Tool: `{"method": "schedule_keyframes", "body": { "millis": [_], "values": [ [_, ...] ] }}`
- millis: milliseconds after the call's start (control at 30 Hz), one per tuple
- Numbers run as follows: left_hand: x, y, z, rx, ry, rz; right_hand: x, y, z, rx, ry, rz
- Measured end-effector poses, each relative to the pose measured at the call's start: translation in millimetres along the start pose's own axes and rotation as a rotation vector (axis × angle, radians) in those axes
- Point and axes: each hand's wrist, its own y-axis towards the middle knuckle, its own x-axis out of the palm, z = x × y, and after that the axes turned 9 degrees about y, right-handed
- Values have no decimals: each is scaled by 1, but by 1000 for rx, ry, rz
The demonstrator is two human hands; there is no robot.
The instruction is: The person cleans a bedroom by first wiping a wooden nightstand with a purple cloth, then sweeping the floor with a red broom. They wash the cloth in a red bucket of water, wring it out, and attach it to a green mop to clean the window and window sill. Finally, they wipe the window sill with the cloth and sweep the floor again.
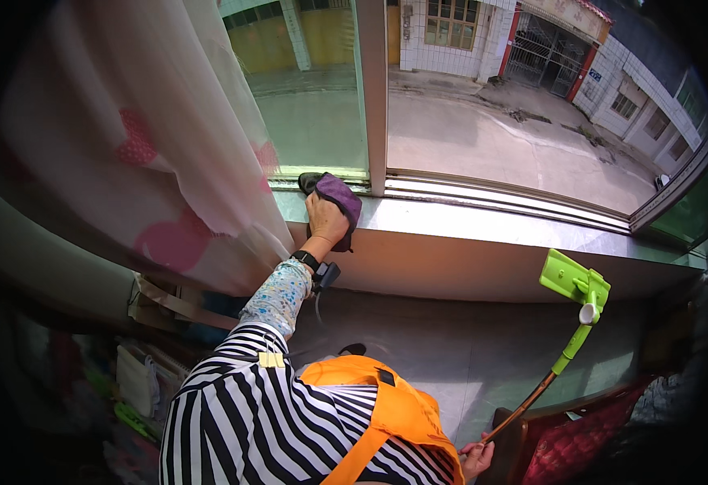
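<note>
At the window, my left hand (327, 219) grips a purple cloth (341, 197) with a dark underside. The cloth rests on the window sill (426, 219), close to the lower track of the sliding window. Down at the lower right, my right hand (478, 456) is closed around the thin copper-coloured pole (520, 407) of a window squeegee. Its lime-green plastic head (572, 279) is angled on a joint and stands in the air in front of the wall below the sill, apart from the glass.
A sheer curtain (178, 170) with pink patches hangs left of my left arm. The window frame's upright (378, 97) divides a glass pane (311, 115) from the open side. Dark red padded furniture (584, 436) stands at the lower right, above a grey tiled floor (414, 339).
</note>
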Motion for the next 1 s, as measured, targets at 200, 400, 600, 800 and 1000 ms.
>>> {"method": "schedule_keyframes", "body": {
  "millis": [200,400,600,800,1000],
  "values": [
    [-70,9,29,178,213,-211,-21,-9,20,-66,59,-33],
    [-95,-9,98,214,204,-259,-19,7,-26,133,17,-194],
    [-120,-80,97,533,-37,-236,-5,-1,-58,76,28,-192],
    [-93,-66,136,667,-18,-272,3,8,-49,10,21,-103],
    [-40,-39,195,842,38,-405,20,-7,-44,66,-14,58]
  ]
}}
